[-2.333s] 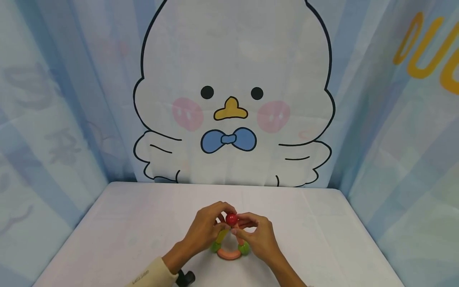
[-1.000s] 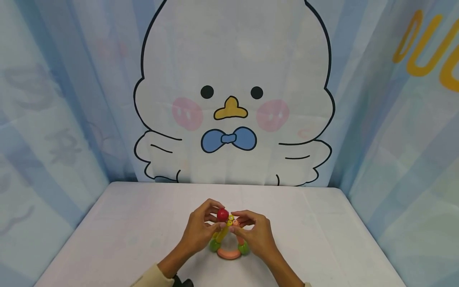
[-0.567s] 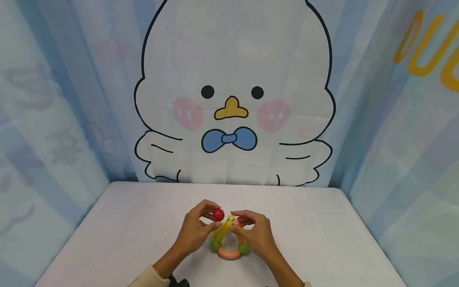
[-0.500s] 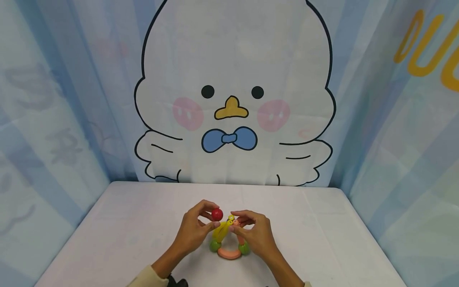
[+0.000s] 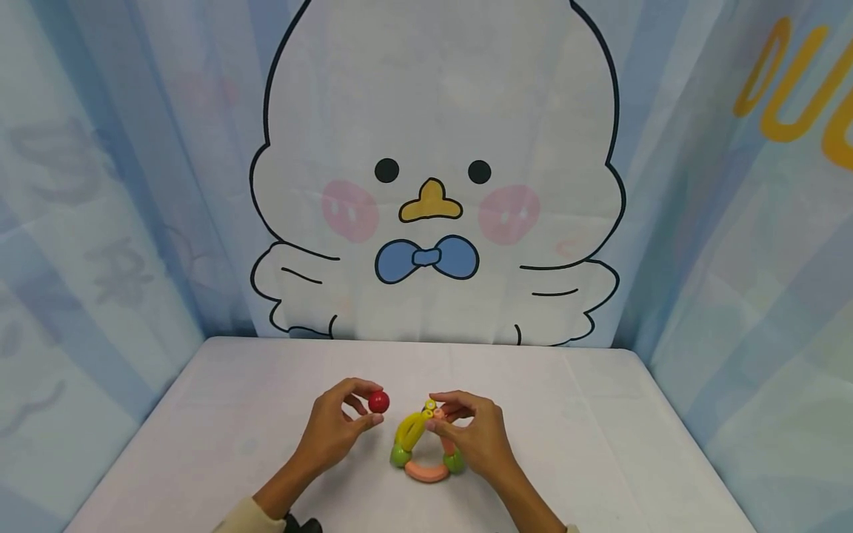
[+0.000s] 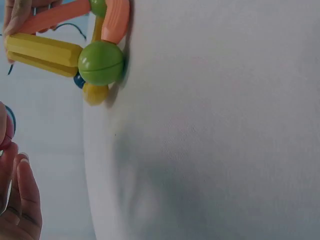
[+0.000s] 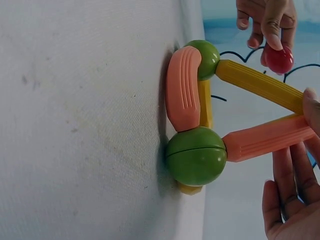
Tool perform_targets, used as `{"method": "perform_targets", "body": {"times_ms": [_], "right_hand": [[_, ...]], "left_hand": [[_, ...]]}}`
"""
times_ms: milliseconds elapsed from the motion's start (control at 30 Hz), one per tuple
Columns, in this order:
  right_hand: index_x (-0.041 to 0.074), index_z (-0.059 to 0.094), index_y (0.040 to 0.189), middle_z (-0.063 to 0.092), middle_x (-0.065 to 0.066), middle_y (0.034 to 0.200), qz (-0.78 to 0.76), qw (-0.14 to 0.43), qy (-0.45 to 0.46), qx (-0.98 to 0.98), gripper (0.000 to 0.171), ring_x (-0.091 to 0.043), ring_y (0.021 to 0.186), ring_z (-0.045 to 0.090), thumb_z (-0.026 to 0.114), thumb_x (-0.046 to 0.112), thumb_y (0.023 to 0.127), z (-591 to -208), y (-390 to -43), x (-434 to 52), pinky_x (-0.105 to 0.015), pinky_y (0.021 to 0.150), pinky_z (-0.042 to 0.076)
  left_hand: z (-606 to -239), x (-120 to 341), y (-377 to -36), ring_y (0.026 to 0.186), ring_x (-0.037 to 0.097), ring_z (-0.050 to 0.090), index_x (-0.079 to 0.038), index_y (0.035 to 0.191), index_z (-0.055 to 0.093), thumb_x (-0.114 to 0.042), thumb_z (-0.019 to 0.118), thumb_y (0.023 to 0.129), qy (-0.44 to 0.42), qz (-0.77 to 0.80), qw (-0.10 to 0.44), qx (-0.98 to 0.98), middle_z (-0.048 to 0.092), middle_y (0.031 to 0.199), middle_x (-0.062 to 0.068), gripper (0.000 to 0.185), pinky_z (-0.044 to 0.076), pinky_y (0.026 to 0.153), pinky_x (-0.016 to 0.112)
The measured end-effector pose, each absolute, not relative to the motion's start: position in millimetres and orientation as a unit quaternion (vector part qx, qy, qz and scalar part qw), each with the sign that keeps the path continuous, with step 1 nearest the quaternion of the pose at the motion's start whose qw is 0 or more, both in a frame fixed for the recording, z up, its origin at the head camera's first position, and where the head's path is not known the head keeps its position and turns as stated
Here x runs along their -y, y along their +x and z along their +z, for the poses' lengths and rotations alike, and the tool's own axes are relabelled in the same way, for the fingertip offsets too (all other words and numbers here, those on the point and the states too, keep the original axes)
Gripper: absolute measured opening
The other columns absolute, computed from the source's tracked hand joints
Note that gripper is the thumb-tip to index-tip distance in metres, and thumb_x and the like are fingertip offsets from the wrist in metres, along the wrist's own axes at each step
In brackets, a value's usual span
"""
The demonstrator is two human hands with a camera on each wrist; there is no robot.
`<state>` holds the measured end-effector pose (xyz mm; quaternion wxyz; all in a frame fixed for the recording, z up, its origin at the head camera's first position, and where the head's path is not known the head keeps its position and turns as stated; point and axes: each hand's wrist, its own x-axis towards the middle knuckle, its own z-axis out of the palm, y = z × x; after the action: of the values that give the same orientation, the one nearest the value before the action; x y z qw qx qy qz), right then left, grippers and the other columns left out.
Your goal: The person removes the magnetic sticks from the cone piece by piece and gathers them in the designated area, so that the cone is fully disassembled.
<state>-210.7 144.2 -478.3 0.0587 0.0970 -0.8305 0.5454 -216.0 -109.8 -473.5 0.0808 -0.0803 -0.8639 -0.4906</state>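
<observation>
My left hand (image 5: 333, 426) pinches a red ball (image 5: 379, 402) between fingertips and thumb, above the table and apart from the toy frame. With thumb and fingers my right hand (image 5: 481, 433) holds together the upper ends of yellow rods (image 5: 409, 431) and a salmon rod (image 7: 270, 138) of a ball-and-rod building toy. At its base are a green ball (image 5: 400, 455) on the left, another green ball (image 7: 196, 156) on the right and a curved salmon rod (image 5: 426, 472) joining them. The left wrist view also shows a yellow piece (image 6: 95, 93) beside a small dark blue ball (image 6: 79, 80).
A white-covered table (image 5: 266, 385) lies under the toy frame. Behind it hangs a curtain (image 5: 433, 96) printed with a large cartoon bird. A black object (image 5: 303, 524) sits at the left wrist, by a beige sleeve.
My left hand has lifted the red ball off the top of the rods and carried it left, baring the rod ends. The right hand stays in place on the rods.
</observation>
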Motion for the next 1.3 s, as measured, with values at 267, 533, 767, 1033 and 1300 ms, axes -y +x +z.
{"method": "perform_targets", "body": {"times_ms": [267,533,767,1033,1300], "right_hand": [[0.02,0.082,0.115,0.076,0.005,0.09,0.545,0.057,0.091,0.832,0.038,-0.01,0.084,0.071,0.095,0.023,0.079,-476.4,-209.9,-143.9,-0.024,0.072,0.055],[0.018,0.082,0.115,0.076,0.004,0.091,0.542,0.058,0.097,0.833,0.038,-0.009,0.085,0.07,0.094,0.024,0.08,-476.5,-210.0,-144.3,-0.025,0.072,0.055],[0.021,0.082,0.114,0.076,0.004,0.091,0.54,0.057,0.093,0.835,0.036,-0.01,0.085,0.07,0.094,0.024,0.08,-475.9,-209.5,-144.4,-0.024,0.071,0.053],[0.016,0.081,0.116,0.076,0.003,0.091,0.539,0.057,0.097,0.834,0.038,-0.01,0.084,0.07,0.093,0.024,0.081,-476.7,-208.9,-145.5,-0.024,0.072,0.055],[0.016,0.081,0.116,0.076,0.003,0.092,0.54,0.059,0.101,0.834,0.038,-0.01,0.085,0.069,0.093,0.025,0.081,-477.6,-209.2,-145.9,-0.024,0.073,0.055]], "left_hand": [[-476.7,131.7,-216.7,0.09,0.014,0.063,-0.02,0.121,0.074,-0.005,0.091,0.081,-0.06,-0.459,0.083,0.882,0.075,0.112,-0.002,0.045,0.056,0.072,0.022],[-481.4,158.7,-220.7,0.092,0.015,0.063,-0.017,0.122,0.074,-0.007,0.091,0.083,-0.038,-0.433,0.061,0.898,0.075,0.115,0.0,0.044,0.053,0.074,0.023],[-482.5,182.5,-227.8,0.091,0.016,0.064,-0.013,0.124,0.074,-0.009,0.091,0.084,-0.042,-0.409,0.065,0.909,0.076,0.116,0.003,0.043,0.051,0.075,0.024],[-478.0,199.1,-234.5,0.094,0.021,0.064,-0.009,0.126,0.073,-0.009,0.088,0.087,-0.044,-0.394,0.047,0.917,0.076,0.118,0.008,0.042,0.054,0.069,0.024],[-483.2,212.3,-246.2,0.095,0.021,0.062,-0.01,0.125,0.073,-0.011,0.089,0.086,-0.047,-0.35,0.036,0.935,0.074,0.116,0.009,0.041,0.052,0.075,0.029]]}}
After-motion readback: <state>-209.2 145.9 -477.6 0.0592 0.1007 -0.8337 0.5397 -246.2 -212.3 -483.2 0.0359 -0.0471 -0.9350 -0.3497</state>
